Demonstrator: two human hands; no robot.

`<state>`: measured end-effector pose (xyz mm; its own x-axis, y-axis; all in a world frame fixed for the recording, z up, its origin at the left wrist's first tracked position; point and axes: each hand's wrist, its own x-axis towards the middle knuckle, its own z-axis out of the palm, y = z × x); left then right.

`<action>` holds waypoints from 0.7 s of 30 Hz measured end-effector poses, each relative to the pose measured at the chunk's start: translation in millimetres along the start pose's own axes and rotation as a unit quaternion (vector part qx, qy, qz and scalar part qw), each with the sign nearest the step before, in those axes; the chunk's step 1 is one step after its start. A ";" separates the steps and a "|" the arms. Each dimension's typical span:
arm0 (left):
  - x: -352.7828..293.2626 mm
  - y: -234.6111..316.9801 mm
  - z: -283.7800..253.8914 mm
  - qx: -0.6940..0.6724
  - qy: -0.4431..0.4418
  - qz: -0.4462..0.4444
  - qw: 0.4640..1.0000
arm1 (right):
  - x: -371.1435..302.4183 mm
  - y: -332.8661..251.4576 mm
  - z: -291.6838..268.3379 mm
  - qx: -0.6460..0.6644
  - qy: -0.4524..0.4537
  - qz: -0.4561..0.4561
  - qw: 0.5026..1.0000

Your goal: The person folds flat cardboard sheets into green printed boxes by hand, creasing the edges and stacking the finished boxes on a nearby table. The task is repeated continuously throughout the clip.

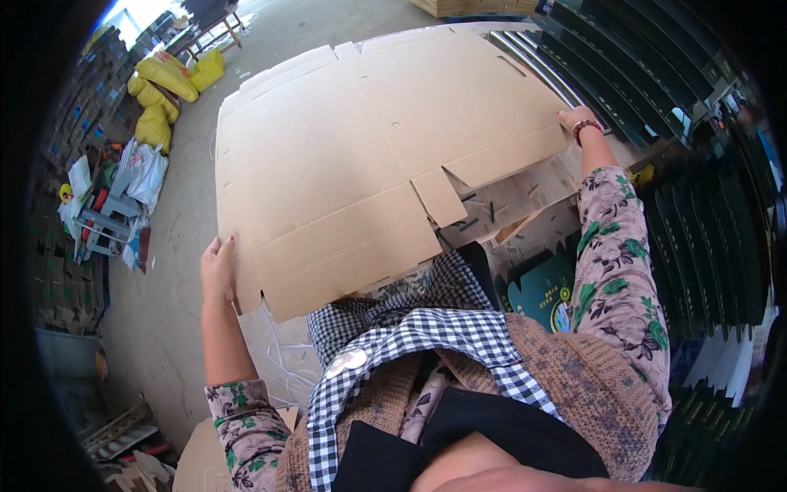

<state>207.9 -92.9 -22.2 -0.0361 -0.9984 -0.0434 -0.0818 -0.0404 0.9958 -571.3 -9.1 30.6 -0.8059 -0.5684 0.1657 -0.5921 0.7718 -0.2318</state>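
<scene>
A large flat brown cardboard box blank (pixel 328 156), with creases, slots and cut flaps along its edges, spans the space in front of me over a wooden worktable (pixel 537 190). My left hand (pixel 217 269) grips its near left edge, thumb on top and the other fingers hidden beneath. At the right edge, my right hand (pixel 576 120), with a red beaded bracelet at the wrist, has its fingers closed on the board. One cut flap (pixel 439 197) hangs over the near side, above small dark green strips (pixel 467 224) scattered on the table.
Stacks of dark green panels (pixel 623 61) rise at the right, with more dark green pieces (pixel 697 246) nearer me. A green printed sheet (pixel 541 291) lies by my lap. Yellow sacks (pixel 153 127), a yellow crate (pixel 207 70) and grey metal equipment (pixel 111 217) stand on the left floor.
</scene>
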 end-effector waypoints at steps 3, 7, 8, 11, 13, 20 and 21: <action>-4.8 11.5 -15.2 -0.040 0.026 -0.030 0.998 | -11.4 -7.1 -34.9 -0.022 0.070 -0.045 0.996; -3.8 31.9 -14.4 -0.088 -0.060 -0.098 0.989 | -4.2 48.7 -36.8 0.561 0.115 0.025 0.819; -6.2 35.1 -5.4 -0.092 -0.100 -0.104 0.985 | -1.0 61.6 -29.7 0.786 0.036 0.077 0.612; -16.0 16.4 5.8 -0.024 -0.073 -0.075 0.994 | -111.6 -16.5 -11.4 0.848 -0.023 0.044 0.528; -3.5 1.1 17.9 0.069 -0.044 -0.038 0.996 | -169.2 -58.0 15.7 0.857 -0.145 0.080 0.489; -0.7 22.3 84.2 0.404 0.001 0.151 0.902 | -251.1 -121.8 64.7 0.832 -0.394 -0.070 0.384; 4.2 20.5 89.7 0.418 -0.001 0.136 0.898 | -255.1 -126.5 65.6 0.819 -0.377 -0.057 0.429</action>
<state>116.7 -94.4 -9.2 -0.1697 -0.9665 0.1924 -0.7894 0.2502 0.5605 -290.6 19.5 -45.3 -0.1752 -0.9831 0.0523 0.6673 -0.1576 -0.7279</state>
